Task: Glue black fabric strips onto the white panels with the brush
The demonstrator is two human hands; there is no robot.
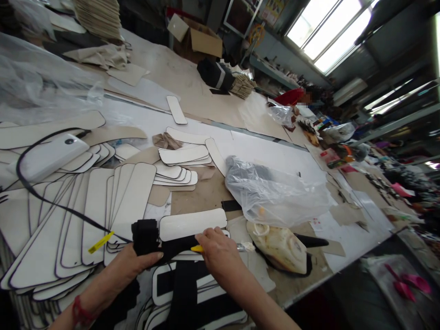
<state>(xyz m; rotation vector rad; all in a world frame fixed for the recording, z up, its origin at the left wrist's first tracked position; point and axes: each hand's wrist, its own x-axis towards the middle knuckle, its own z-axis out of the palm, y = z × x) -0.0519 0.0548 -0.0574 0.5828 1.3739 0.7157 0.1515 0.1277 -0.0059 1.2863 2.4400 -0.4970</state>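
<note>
My left hand is closed around a stack of black fabric pieces, with a red band on the wrist. In my right hand is a brush with a yellow handle; its pale bristles point to the right. A black strip runs between the two hands, over white panels edged in dark. Just above it lies a rounded white panel. More black strips lie across white panels below my hands. Right of the brush stands a stained plastic container.
Fanned white panels cover the left side, beside a white device with a black cable. A clear plastic bag lies at centre right. Further back are a cardboard box and a person in a red sleeve.
</note>
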